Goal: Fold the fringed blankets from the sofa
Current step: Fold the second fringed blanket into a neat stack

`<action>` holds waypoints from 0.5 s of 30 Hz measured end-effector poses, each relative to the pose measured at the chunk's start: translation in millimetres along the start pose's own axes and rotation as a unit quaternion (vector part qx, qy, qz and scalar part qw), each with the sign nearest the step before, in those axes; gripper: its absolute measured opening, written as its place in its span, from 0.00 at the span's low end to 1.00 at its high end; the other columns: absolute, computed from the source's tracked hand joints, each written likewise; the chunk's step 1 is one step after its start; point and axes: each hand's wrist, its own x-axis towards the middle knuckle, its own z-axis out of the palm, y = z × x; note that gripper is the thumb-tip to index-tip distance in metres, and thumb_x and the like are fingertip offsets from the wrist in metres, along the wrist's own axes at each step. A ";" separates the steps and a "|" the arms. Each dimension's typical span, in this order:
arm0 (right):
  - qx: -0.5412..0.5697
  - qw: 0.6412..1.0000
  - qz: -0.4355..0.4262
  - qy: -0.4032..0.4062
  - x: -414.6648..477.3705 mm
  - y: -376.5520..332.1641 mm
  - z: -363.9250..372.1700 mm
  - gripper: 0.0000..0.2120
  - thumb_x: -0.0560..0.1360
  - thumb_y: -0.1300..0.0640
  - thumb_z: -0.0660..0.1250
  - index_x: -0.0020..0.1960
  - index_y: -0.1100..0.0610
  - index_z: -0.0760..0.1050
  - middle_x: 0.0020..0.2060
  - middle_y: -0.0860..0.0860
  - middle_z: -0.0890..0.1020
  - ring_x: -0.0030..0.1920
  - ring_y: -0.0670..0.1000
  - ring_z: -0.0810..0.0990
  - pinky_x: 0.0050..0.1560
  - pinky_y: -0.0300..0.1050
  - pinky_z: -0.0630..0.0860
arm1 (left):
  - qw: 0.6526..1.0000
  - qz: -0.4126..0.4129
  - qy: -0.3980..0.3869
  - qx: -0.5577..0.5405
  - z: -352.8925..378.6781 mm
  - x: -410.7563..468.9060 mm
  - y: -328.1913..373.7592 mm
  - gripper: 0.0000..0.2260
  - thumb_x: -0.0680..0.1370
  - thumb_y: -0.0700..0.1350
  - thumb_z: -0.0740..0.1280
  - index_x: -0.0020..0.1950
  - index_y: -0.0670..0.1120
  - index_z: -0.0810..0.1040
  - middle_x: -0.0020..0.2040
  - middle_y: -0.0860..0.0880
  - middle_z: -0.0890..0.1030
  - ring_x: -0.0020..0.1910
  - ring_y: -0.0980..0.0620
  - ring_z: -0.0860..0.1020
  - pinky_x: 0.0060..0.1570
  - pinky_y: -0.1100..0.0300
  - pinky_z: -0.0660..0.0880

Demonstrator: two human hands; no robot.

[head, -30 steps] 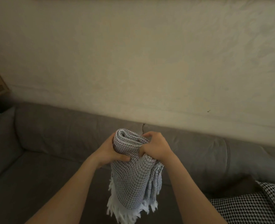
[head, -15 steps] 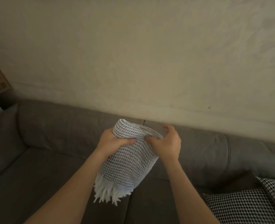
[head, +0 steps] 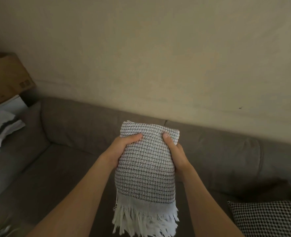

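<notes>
A grey-and-white woven blanket [head: 145,168], folded into a thick narrow bundle, is held up in the air over the grey sofa [head: 69,134]. Its white fringe hangs from the lower edge. My left hand [head: 120,149] grips the bundle's left side with the thumb pressed across the front near the top. My right hand [head: 175,154] grips the right side, thumb likewise on the front. The fingers of both hands are hidden behind the fabric.
A black-and-white houndstooth cushion [head: 269,218] lies at the sofa's lower right. On the left armrest sits a pale folded cloth with dark stripes [head: 1,132], and a cardboard box [head: 6,77] stands behind it. A plain wall rises behind the sofa.
The blanket turned from an end-on roll to face me flat, fringe now hanging straight down. My right hand moved from the top to the right side. The view shifted right.
</notes>
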 end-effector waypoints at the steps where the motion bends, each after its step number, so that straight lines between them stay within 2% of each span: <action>1: 0.003 1.000 0.002 -0.020 -0.6 1.7 1.1 0.33 0.72 0.38 0.79 0.69 0.56 0.79 0.62 0.58 0.85 0.62 0.61 0.85 0.67 0.64 0.78 | 1.000 0.003 -0.004 -0.014 -5.5 -1.0 -0.6 0.23 0.74 0.48 0.77 0.67 0.40 0.83 0.62 0.39 0.86 0.61 0.36 0.84 0.66 0.42 0.78; 4: -0.006 1.000 -0.017 -0.023 -4.2 0.2 13.0 0.29 0.71 0.46 0.82 0.65 0.59 0.81 0.59 0.59 0.86 0.60 0.63 0.86 0.65 0.67 0.78 | 0.999 0.033 0.015 -0.012 -24.1 -6.7 -0.1 0.24 0.73 0.48 0.80 0.67 0.42 0.83 0.61 0.41 0.86 0.60 0.39 0.85 0.64 0.42 0.80; 7: -0.094 0.993 -0.072 -0.014 -5.4 -7.3 32.3 0.29 0.68 0.54 0.84 0.66 0.54 0.79 0.58 0.53 0.87 0.57 0.57 0.87 0.61 0.63 0.82 | 0.987 0.101 0.118 0.040 -39.7 -8.2 -1.0 0.21 0.70 0.48 0.83 0.61 0.47 0.85 0.54 0.50 0.89 0.52 0.50 0.88 0.51 0.54 0.84; 9: -0.155 0.981 -0.105 -0.039 -5.1 -11.1 55.5 0.35 0.67 0.59 0.85 0.69 0.54 0.73 0.60 0.52 0.86 0.58 0.53 0.87 0.59 0.58 0.84 | 0.973 0.155 0.165 0.040 -55.9 -5.3 -3.5 0.18 0.70 0.46 0.83 0.59 0.50 0.85 0.50 0.55 0.89 0.48 0.58 0.88 0.42 0.65 0.82; 10: -0.180 0.976 -0.111 -0.041 -3.4 -11.1 69.4 0.40 0.65 0.59 0.87 0.71 0.53 0.70 0.61 0.51 0.85 0.59 0.52 0.86 0.59 0.56 0.84 | 0.969 0.170 0.179 0.030 -66.9 -3.9 -3.8 0.18 0.71 0.45 0.83 0.59 0.50 0.84 0.50 0.56 0.89 0.47 0.59 0.87 0.41 0.67 0.82; 11: -0.205 0.972 -0.112 -0.030 0.2 -10.7 80.7 0.44 0.63 0.58 0.88 0.72 0.52 0.68 0.61 0.49 0.84 0.60 0.49 0.86 0.59 0.54 0.84 | 0.967 0.175 0.186 0.020 -76.9 -3.3 -3.7 0.19 0.71 0.45 0.83 0.60 0.50 0.84 0.50 0.56 0.89 0.48 0.58 0.87 0.41 0.67 0.82; 12: -0.234 0.965 -0.115 -0.020 3.3 -11.1 93.6 0.43 0.62 0.56 0.89 0.71 0.49 0.71 0.60 0.46 0.85 0.59 0.46 0.86 0.60 0.53 0.84 | 0.967 0.175 0.186 0.011 -89.2 -2.5 -3.7 0.20 0.71 0.45 0.83 0.61 0.50 0.84 0.52 0.55 0.89 0.50 0.57 0.87 0.44 0.64 0.83; 15: -0.333 0.931 -0.150 -0.001 14.4 -10.0 140.5 0.27 0.62 0.48 0.86 0.59 0.44 0.84 0.52 0.40 0.88 0.53 0.42 0.86 0.59 0.53 0.84 | 0.970 0.163 0.178 -0.007 -137.7 -2.7 -0.8 0.25 0.68 0.49 0.84 0.63 0.49 0.83 0.56 0.51 0.89 0.54 0.52 0.87 0.54 0.53 0.83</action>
